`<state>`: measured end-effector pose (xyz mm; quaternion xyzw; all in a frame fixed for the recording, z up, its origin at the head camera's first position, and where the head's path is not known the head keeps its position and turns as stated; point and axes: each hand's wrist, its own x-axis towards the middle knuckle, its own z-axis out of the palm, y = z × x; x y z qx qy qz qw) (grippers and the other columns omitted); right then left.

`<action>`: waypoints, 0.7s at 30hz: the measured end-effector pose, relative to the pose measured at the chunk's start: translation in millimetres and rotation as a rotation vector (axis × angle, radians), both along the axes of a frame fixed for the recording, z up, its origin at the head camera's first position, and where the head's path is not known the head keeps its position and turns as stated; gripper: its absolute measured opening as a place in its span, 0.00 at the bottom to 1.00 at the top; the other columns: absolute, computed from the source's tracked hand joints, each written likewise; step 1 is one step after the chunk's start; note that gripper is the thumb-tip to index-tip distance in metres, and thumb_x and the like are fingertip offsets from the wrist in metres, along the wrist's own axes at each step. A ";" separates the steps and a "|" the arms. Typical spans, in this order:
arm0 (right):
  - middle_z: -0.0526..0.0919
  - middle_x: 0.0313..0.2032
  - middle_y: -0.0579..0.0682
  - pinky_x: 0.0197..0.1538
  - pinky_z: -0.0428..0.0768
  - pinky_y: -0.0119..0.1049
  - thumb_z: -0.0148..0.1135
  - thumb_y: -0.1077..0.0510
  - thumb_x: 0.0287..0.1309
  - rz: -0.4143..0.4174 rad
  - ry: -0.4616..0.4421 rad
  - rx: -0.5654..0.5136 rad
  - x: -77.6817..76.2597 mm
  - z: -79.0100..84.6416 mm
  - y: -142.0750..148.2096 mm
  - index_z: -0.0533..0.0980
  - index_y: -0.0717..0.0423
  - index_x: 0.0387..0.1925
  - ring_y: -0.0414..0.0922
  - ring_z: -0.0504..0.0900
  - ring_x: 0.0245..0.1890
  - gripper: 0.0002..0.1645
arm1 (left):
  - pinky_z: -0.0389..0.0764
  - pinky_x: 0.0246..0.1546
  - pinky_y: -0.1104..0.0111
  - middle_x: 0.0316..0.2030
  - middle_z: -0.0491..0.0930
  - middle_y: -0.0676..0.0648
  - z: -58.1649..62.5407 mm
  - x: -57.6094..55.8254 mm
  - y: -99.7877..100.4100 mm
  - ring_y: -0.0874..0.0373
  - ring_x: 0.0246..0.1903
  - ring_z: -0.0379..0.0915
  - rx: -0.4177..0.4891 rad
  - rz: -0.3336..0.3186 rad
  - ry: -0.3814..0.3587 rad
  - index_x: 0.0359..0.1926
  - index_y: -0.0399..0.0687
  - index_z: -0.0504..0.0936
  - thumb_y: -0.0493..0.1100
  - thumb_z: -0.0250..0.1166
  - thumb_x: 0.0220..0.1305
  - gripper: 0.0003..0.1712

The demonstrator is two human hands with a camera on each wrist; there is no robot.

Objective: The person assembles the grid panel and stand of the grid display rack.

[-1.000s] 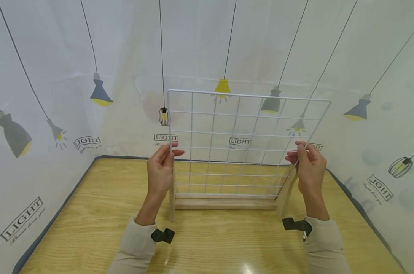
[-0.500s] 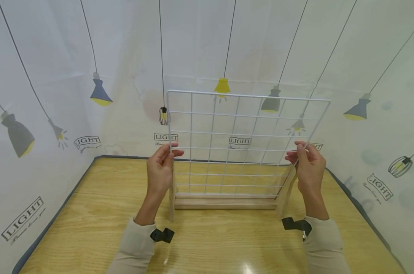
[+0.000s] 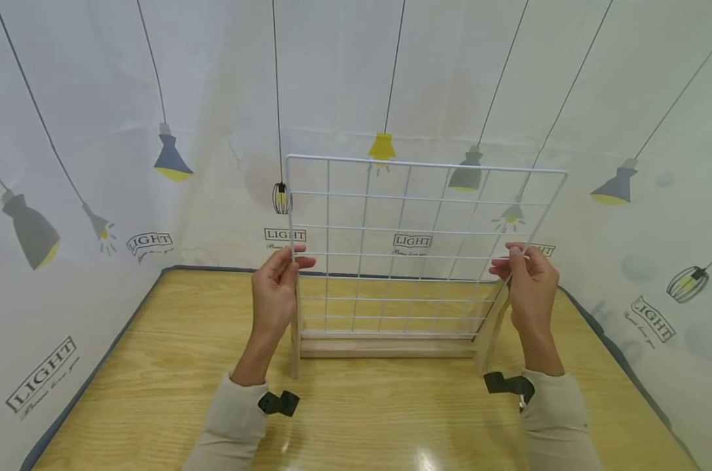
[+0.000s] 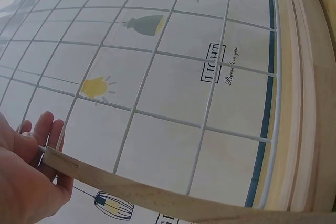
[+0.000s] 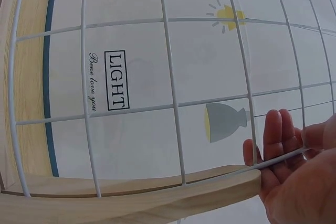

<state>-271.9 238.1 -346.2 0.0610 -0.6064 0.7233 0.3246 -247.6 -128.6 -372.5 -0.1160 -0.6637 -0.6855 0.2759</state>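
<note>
A white wire grid panel [image 3: 382,254] stands upright in a pale wooden stand, its lower edge just above the wooden crossbar [image 3: 388,348]. My left hand [image 3: 275,294] pinches the panel's left edge wire between thumb and fingers, near the top of the left wooden side piece [image 4: 131,191]. On the opposite edge, my right hand [image 3: 531,284] pinches the wire the same way, just above the right wooden side piece [image 5: 220,190]. Some fingertips of both hands reach behind the grid. Whether the panel's lower edge touches the crossbar I cannot tell.
The stand rests on a yellow wood-grain table [image 3: 362,418]. Behind and at both sides hangs a whitish sheet [image 3: 214,85] printed with lamps and the word LIGHT. A dark blue strip [image 3: 205,269] runs along the table's back edge.
</note>
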 end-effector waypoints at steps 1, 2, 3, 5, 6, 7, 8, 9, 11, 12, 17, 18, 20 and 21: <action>0.84 0.20 0.49 0.31 0.84 0.29 0.57 0.63 0.69 -0.002 -0.003 0.002 0.0 0.2 -0.1 0.80 0.61 0.35 0.40 0.84 0.23 0.08 | 0.54 0.15 0.75 0.39 0.85 0.33 0.0 0.0 0.0 0.63 0.18 0.59 0.001 0.000 -0.002 0.52 0.37 0.81 0.26 0.52 0.71 0.15; 0.84 0.20 0.49 0.31 0.84 0.28 0.57 0.63 0.69 -0.002 -0.006 0.004 0.0 0.3 -0.2 0.80 0.61 0.35 0.40 0.84 0.23 0.08 | 0.54 0.16 0.75 0.39 0.85 0.33 -0.2 -0.3 -0.1 0.62 0.18 0.61 0.002 0.001 -0.002 0.52 0.37 0.81 0.26 0.52 0.71 0.15; 0.84 0.20 0.49 0.31 0.84 0.28 0.57 0.63 0.69 -0.005 -0.010 0.009 0.0 0.3 -0.3 0.80 0.60 0.35 0.40 0.84 0.23 0.08 | 0.55 0.17 0.74 0.39 0.85 0.33 -0.1 -0.3 -0.1 0.62 0.20 0.64 0.003 0.002 -0.003 0.52 0.37 0.81 0.26 0.52 0.71 0.15; 0.84 0.20 0.49 0.31 0.84 0.28 0.57 0.63 0.69 -0.005 -0.014 0.011 -0.1 0.5 -0.6 0.80 0.60 0.35 0.40 0.84 0.23 0.08 | 0.55 0.18 0.74 0.39 0.85 0.33 0.0 -0.4 -0.2 0.61 0.23 0.69 0.004 0.003 -0.002 0.52 0.36 0.81 0.26 0.52 0.71 0.15; 0.84 0.20 0.49 0.31 0.84 0.28 0.57 0.63 0.69 -0.005 -0.015 0.011 -0.2 0.6 -0.6 0.80 0.60 0.35 0.40 0.84 0.23 0.08 | 0.56 0.19 0.73 0.39 0.85 0.33 0.0 -0.5 -0.2 0.61 0.24 0.71 0.004 0.004 -0.002 0.52 0.36 0.81 0.26 0.52 0.71 0.15; 0.84 0.20 0.49 0.31 0.84 0.28 0.57 0.63 0.69 -0.006 -0.015 0.012 -0.3 0.6 -0.7 0.80 0.60 0.34 0.40 0.84 0.23 0.08 | 0.56 0.19 0.73 0.39 0.85 0.33 0.1 -0.5 -0.2 0.61 0.26 0.73 0.004 0.004 -0.001 0.52 0.37 0.81 0.26 0.52 0.71 0.15; 0.84 0.20 0.48 0.31 0.84 0.28 0.57 0.63 0.69 -0.007 -0.015 0.013 -0.4 0.6 -0.9 0.80 0.60 0.34 0.39 0.84 0.23 0.08 | 0.56 0.19 0.73 0.39 0.85 0.33 0.1 -0.4 -0.3 0.62 0.25 0.72 0.003 0.005 0.000 0.52 0.36 0.81 0.26 0.52 0.71 0.15; 0.84 0.20 0.48 0.31 0.83 0.28 0.57 0.63 0.69 -0.007 -0.014 0.013 -0.5 0.6 -1.0 0.80 0.60 0.34 0.39 0.84 0.23 0.08 | 0.56 0.19 0.73 0.40 0.85 0.33 0.3 -0.3 -0.3 0.63 0.24 0.72 0.002 0.005 0.001 0.52 0.37 0.81 0.26 0.52 0.71 0.15; 0.83 0.20 0.48 0.31 0.83 0.28 0.57 0.63 0.69 -0.008 -0.013 0.011 -0.6 0.8 -1.3 0.80 0.60 0.34 0.39 0.84 0.23 0.08 | 0.56 0.19 0.73 0.40 0.85 0.33 0.3 -0.4 -0.4 0.64 0.23 0.70 0.001 0.005 0.002 0.52 0.37 0.81 0.26 0.52 0.71 0.15; 0.83 0.20 0.48 0.31 0.84 0.28 0.57 0.63 0.69 -0.008 -0.012 0.011 -0.6 0.8 -1.4 0.80 0.60 0.34 0.39 0.84 0.23 0.08 | 0.56 0.19 0.73 0.40 0.85 0.33 0.3 -0.5 -0.4 0.65 0.26 0.73 0.000 0.005 0.002 0.52 0.37 0.81 0.26 0.52 0.71 0.15; 0.83 0.20 0.48 0.31 0.84 0.28 0.56 0.64 0.70 -0.007 -0.014 0.008 0.1 1.0 -2.4 0.80 0.60 0.35 0.39 0.84 0.23 0.08 | 0.66 0.27 0.74 0.40 0.85 0.33 1.2 -0.4 -0.5 0.64 0.40 0.82 0.001 0.004 -0.008 0.51 0.36 0.81 0.25 0.52 0.71 0.15; 0.83 0.20 0.48 0.31 0.84 0.28 0.56 0.64 0.70 -0.008 -0.015 0.008 0.2 1.0 -2.6 0.80 0.60 0.35 0.39 0.84 0.23 0.08 | 0.66 0.27 0.74 0.40 0.85 0.33 1.4 -0.2 -0.5 0.63 0.41 0.82 0.001 0.004 -0.011 0.51 0.36 0.81 0.25 0.52 0.71 0.15; 0.83 0.20 0.48 0.32 0.84 0.28 0.56 0.64 0.70 -0.007 -0.017 0.006 0.4 0.8 -2.7 0.80 0.60 0.35 0.39 0.84 0.23 0.08 | 0.70 0.31 0.73 0.40 0.85 0.33 1.7 0.1 -0.6 0.62 0.42 0.82 -0.001 0.002 -0.016 0.51 0.36 0.81 0.25 0.52 0.71 0.15; 0.83 0.20 0.48 0.32 0.84 0.28 0.56 0.64 0.70 -0.006 -0.017 0.005 0.3 0.6 -2.5 0.80 0.60 0.36 0.39 0.84 0.23 0.08 | 0.71 0.34 0.73 0.40 0.85 0.33 1.8 0.2 -0.6 0.62 0.43 0.82 -0.002 0.000 -0.017 0.51 0.36 0.81 0.25 0.52 0.71 0.15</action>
